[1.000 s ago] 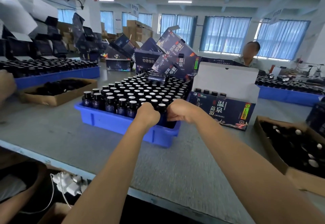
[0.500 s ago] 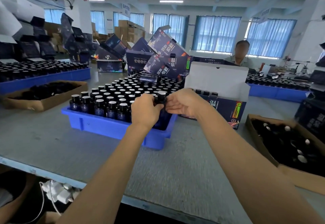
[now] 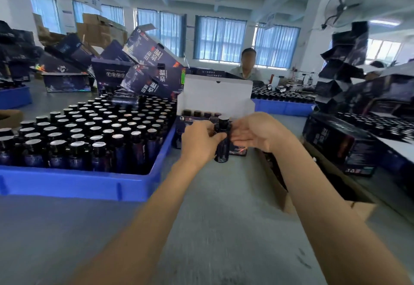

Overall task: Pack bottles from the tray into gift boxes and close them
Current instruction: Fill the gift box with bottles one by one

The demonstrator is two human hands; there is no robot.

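A dark bottle (image 3: 222, 143) with a black cap hangs upright in front of the open gift box (image 3: 215, 99). My left hand (image 3: 199, 141) grips the bottle from its left side. My right hand (image 3: 257, 131) touches its right side with fingers stretched out. The box's white lid stands up and several bottle caps show inside it. At left, the blue tray (image 3: 89, 184) holds several rows of capped dark bottles (image 3: 98, 132).
A brown carton (image 3: 291, 202) of bottles sits at right, with dark boxes (image 3: 338, 143) behind it. Empty gift boxes (image 3: 152, 69) are piled behind the tray. A person sits across the table (image 3: 224, 228). More blue trays stand at the back right and far left.
Both hands have lifted one bottle out of the tray's near right corner and carried it right, to the front of the open gift box. The view has swung right too.
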